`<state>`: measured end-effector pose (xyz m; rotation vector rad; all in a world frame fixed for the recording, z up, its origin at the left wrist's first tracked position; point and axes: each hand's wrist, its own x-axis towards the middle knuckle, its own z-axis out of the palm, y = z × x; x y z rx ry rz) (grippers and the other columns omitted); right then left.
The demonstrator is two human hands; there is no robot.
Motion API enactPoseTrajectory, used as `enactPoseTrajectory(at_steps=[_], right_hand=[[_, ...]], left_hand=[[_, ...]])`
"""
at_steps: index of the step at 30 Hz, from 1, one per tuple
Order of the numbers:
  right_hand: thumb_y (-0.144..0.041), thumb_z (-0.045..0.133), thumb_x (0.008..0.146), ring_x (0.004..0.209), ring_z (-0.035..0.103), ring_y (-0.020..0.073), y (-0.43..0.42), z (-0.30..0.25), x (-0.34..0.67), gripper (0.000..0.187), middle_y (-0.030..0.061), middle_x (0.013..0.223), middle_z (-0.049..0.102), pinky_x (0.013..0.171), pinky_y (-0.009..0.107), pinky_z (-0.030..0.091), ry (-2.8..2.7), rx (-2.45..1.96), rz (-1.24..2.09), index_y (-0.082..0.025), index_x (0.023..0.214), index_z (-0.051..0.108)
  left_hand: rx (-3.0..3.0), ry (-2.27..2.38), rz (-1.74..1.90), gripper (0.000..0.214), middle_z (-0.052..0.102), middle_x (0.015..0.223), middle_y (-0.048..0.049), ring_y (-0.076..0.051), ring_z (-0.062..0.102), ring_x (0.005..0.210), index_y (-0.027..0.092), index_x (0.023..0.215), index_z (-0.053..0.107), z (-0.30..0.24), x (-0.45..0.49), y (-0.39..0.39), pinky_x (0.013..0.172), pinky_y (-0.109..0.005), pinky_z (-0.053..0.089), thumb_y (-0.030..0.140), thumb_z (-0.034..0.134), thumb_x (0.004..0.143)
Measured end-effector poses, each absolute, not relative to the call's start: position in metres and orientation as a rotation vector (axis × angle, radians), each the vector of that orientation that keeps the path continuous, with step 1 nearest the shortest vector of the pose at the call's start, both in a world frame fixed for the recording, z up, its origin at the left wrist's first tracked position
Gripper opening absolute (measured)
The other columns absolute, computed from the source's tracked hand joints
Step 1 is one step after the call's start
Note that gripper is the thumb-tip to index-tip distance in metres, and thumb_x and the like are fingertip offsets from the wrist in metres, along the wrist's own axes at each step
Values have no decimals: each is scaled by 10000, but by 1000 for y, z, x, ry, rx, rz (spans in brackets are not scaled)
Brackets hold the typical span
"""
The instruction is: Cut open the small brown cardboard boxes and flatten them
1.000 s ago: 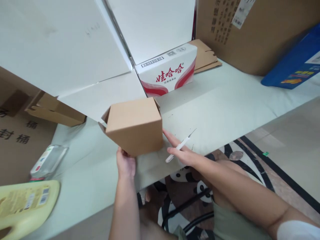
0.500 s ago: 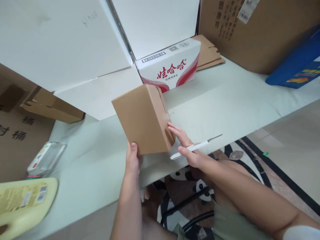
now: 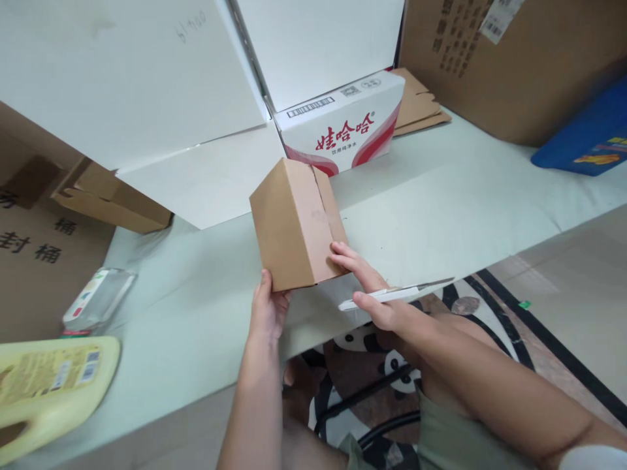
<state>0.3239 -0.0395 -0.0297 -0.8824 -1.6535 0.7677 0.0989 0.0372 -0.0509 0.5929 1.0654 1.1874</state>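
A brown cardboard box (image 3: pixel 281 238) is held tilted over the table, with one side and a taped seam face showing. My left hand (image 3: pixel 268 310) grips its lower left corner, thumb on the near side and fingers underneath. My right hand (image 3: pixel 377 294) holds a white-handled utility knife (image 3: pixel 349 305) between thumb and palm. Its thin blade points right, away from the box. The fingertips of that same hand rest on the box's seam face near the lower right edge.
Behind the box stands a white and red printed carton (image 3: pixel 343 134) beside large white panels (image 3: pixel 147 72). A yellow bottle (image 3: pixel 59 385) and a clear plastic container (image 3: pixel 100 300) lie at left. A blue container (image 3: pixel 582 134) and big brown carton (image 3: pixel 509 72) are at right.
The box has turned so that its taped seam face shows more and its plain side less. My left hand has shifted slightly with it; the knife stays in my right hand.
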Motion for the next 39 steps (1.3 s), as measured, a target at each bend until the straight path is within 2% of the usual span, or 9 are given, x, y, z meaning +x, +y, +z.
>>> enactPoseTrajectory(at_steps=[6,11,15,18,24,28,32,35,39], right_hand=[[-543,400,1009,1574,240,331,-40,-31,324,630,85,1672,330,1281,584,206,-1725,-909,631,-292,1585,359],[-552,409,979,1534,280,371,-43,-35,321,581,60,1588,407,1272,615,207,-1608,-965,381,-337,1513,488],[-545,405,966,1465,374,375,-45,-33,325,535,64,1471,526,1243,632,251,-1547,-998,315,-344,1430,580],[-546,405,964,1400,444,369,-43,-32,332,504,76,1387,590,1218,627,291,-1487,-1029,279,-323,1343,651],[-567,376,962,1297,532,358,-39,-33,341,496,89,1234,678,1169,618,364,-1461,-1072,287,-289,1127,753],[-537,396,961,1263,558,342,-38,-31,339,464,77,1204,700,1146,591,402,-1520,-1044,311,-295,1097,768],[-514,371,974,1173,607,311,-39,-28,334,476,66,1116,734,1106,551,445,-1627,-878,409,-308,1037,795],[-524,356,979,1158,611,304,-39,-25,331,498,62,1108,745,1100,543,443,-1652,-802,521,-312,1021,806],[-552,401,953,1173,617,319,-39,-20,330,485,65,1108,760,1132,565,412,-1605,-824,665,-306,1003,816]], left_hand=[[631,1119,1138,449,777,1029,-113,-181,733,785,160,1064,720,-49,102,34,675,-263,581,505,800,788],[635,993,983,450,723,1216,-105,-203,725,914,213,1207,655,-38,117,22,731,-304,602,429,769,829],[549,952,899,629,667,1322,-62,-214,720,957,351,1394,468,-32,132,10,768,-364,617,343,755,834],[494,954,792,734,691,1251,-54,-214,729,905,405,1445,351,-30,137,5,763,-400,619,287,737,832],[686,1157,668,782,717,975,-60,-179,704,748,276,1463,392,-40,137,6,724,-318,569,232,743,766],[1276,1474,1087,756,641,1166,-125,-258,667,1068,224,1443,438,-48,129,14,937,-403,535,332,757,766],[1833,1260,1719,552,490,1465,-123,-282,426,1440,282,1418,465,-39,113,22,1210,-493,319,438,610,909],[2119,1148,1663,383,551,1430,-91,-291,416,1459,279,1325,596,-31,105,26,1267,-542,185,403,534,968],[2136,1223,1520,365,582,1419,-98,-303,419,1463,244,1253,674,-33,105,28,1268,-561,195,415,484,993]])
